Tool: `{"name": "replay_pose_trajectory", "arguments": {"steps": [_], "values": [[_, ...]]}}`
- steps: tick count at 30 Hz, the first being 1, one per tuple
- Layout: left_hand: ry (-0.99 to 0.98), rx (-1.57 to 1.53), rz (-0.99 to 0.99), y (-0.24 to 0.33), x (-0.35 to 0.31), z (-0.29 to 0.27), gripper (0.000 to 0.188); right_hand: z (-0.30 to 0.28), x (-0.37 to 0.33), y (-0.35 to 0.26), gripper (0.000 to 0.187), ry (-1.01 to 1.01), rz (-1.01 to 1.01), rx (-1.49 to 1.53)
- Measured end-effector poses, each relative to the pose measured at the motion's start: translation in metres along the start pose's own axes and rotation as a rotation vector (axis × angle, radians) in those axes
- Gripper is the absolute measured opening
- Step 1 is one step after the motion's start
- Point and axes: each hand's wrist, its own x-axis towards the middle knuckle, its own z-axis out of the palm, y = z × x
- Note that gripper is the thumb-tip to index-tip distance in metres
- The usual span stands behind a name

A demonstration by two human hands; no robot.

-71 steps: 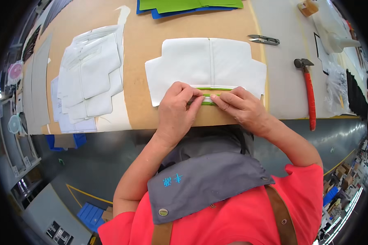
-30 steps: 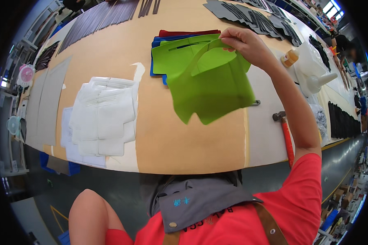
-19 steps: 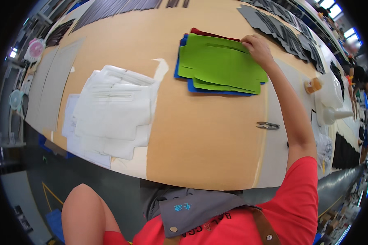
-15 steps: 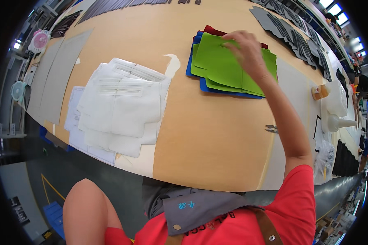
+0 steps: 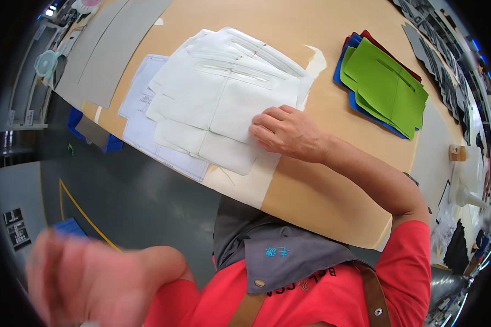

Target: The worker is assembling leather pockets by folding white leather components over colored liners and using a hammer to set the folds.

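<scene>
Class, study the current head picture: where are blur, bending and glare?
Head view: left hand smeared, probably by motion, while the right hand looks sharp; head view: the near edge of the table bows, and the picture's corners go black; head view: a pale sheen on the floor.

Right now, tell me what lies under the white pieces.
Under the white pieces, a printed sheet sticks out at the left and a cream layer shows at the lower right. They cover whatever else lies beneath.

white panels (image 5: 243, 103): smooth, matt | green panels (image 5: 384, 90): matt | apron (image 5: 300, 262): cloth
</scene>
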Motion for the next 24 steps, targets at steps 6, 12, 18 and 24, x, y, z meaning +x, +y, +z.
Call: {"name": "replay_pose_trajectory", "arguments": {"steps": [6,12,18,24], "values": [[-0.581,0.402,-0.838,-0.02,-0.097,-0.033,0.026,0.007,0.002,-0.004,0.013,-0.029,-0.061,-0.203],[-0.893,-0.577,-0.83,0.022,-0.112,0.075,0.032,-0.012,0.017,-0.02,0.02,-0.224,0.066,-0.073],[-0.905,-0.894,-0.835,0.056,-0.112,0.107,0.035,0.005,0.019,-0.024,0.007,-0.069,0.076,-0.184],[-1.016,-1.324,-0.798,0.04,-0.114,0.069,0.043,-0.041,0.054,-0.01,0.015,0.076,0.798,0.468]]}}
